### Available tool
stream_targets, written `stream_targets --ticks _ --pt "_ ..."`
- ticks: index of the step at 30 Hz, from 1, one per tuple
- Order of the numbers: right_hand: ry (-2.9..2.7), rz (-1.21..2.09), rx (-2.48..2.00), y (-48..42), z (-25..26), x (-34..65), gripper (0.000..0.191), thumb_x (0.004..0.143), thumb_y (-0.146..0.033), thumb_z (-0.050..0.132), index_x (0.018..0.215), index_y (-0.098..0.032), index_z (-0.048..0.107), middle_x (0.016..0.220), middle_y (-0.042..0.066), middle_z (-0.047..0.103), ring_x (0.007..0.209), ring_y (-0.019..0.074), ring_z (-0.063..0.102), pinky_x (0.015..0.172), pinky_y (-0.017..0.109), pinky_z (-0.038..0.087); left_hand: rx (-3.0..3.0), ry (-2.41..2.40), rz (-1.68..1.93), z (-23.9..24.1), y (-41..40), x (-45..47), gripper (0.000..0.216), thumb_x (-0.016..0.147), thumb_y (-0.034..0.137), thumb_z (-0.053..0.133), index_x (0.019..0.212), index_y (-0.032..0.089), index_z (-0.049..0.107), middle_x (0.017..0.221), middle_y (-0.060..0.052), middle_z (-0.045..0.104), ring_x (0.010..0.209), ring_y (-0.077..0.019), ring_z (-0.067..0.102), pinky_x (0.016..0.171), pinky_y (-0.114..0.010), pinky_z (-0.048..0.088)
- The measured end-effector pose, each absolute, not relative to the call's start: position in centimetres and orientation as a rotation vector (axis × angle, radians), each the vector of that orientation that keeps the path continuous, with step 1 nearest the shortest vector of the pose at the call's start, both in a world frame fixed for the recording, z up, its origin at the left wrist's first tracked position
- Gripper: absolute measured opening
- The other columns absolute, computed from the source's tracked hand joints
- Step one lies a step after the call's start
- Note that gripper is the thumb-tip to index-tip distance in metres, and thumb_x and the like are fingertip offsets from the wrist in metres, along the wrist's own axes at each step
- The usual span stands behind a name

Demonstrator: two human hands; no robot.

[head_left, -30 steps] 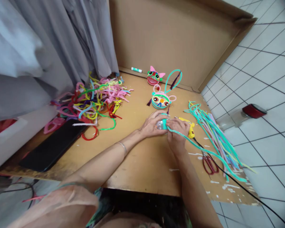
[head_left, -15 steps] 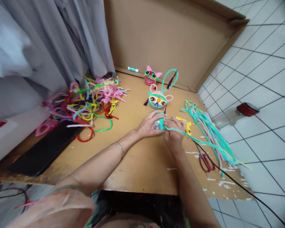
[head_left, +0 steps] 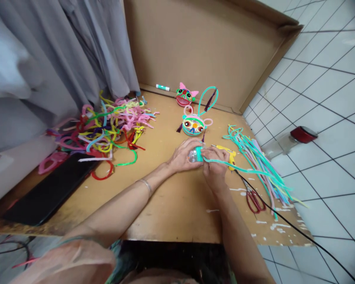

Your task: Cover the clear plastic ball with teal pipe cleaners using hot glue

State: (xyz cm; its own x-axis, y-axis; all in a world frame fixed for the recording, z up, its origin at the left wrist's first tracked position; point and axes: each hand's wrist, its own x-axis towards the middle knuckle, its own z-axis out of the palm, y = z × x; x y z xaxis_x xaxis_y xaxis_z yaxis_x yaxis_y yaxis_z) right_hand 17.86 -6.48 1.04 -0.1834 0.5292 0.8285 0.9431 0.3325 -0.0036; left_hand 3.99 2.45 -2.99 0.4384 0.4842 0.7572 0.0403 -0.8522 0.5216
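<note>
**A:** What did the hands have between them?

**B:** From my station I saw a clear ball (head_left: 191, 156), small and glassy. A teal pipe cleaner (head_left: 198, 154) was coiled in a fuzzy band round its right half, and the loose end ran off toward three o'clock. The ball sat low over the table (head_left: 171, 205), just to four o'clock of the centre of my view. I could not tell whether it rested on the wood.

**A:** And the hands?

**B:** The left hand (head_left: 182, 156) came in from eight o'clock, palm down, with its fingers curled close together round the ball's left side. The right hand (head_left: 215, 167) met it from five o'clock. Its thumb and forefinger pinched the strand against the ball, and the other fingers were folded under.

**A:** What lay about them?

**B:** A face ornament (head_left: 193, 125) lay at twelve o'clock of the hands. A yellow glue gun (head_left: 227, 152) was just beside the right hand at two, partly hidden by it. There was a bundle of pastel stems (head_left: 254, 157) at three, red-handled scissors (head_left: 253, 199) at four, and a heap of mixed stems (head_left: 112, 126) at ten.
</note>
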Motion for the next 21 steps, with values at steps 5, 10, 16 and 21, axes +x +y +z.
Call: stream_targets --ticks 5,10,16,21 --pt "-1.847 -0.668 -1.291 -6.47 1.02 18.03 0.022 0.091 -0.008 0.046 0.089 -0.022 0.063 0.089 0.000 0.076 0.098 0.0185 0.065 0.091 0.037 0.034 2.268 0.445 1.376 -2.98 2.49 3.92 0.060 0.071 0.038 0.078 0.124 0.020 0.056 0.132 -0.016 0.058 0.125 -0.0297 0.058 0.107 -0.047 0.048" --pt "-1.855 -0.648 -1.360 -6.47 0.89 18.07 0.025 0.090 -0.008 0.045 0.090 -0.023 0.066 0.089 0.001 0.076 0.100 0.0195 0.065 0.093 0.037 0.033 2.266 0.443 1.358 -2.91 2.43 3.93 0.055 0.072 0.039 0.078 0.121 0.021 0.060 0.132 -0.014 0.057 0.124 -0.0290 0.058 0.107 -0.046 0.049" --pt "-1.836 -0.683 -1.307 -6.46 0.78 18.06 0.024 0.091 -0.009 0.046 0.090 -0.022 0.065 0.087 0.001 0.076 0.099 0.0191 0.066 0.093 0.037 0.035 2.288 0.472 1.363 -3.08 2.42 4.03 0.050 0.073 0.040 0.078 0.116 0.020 0.062 0.131 -0.015 0.058 0.124 -0.0284 0.059 0.107 -0.044 0.050" --pt "-1.841 -0.713 -1.272 -6.45 0.75 18.15 0.021 0.092 -0.011 0.047 0.089 -0.022 0.065 0.087 0.001 0.076 0.096 0.0189 0.066 0.089 0.036 0.037 2.289 0.478 1.368 -2.93 2.29 4.02 0.048 0.073 0.037 0.078 0.115 0.020 0.062 0.130 -0.014 0.058 0.123 -0.0285 0.059 0.105 -0.043 0.051"
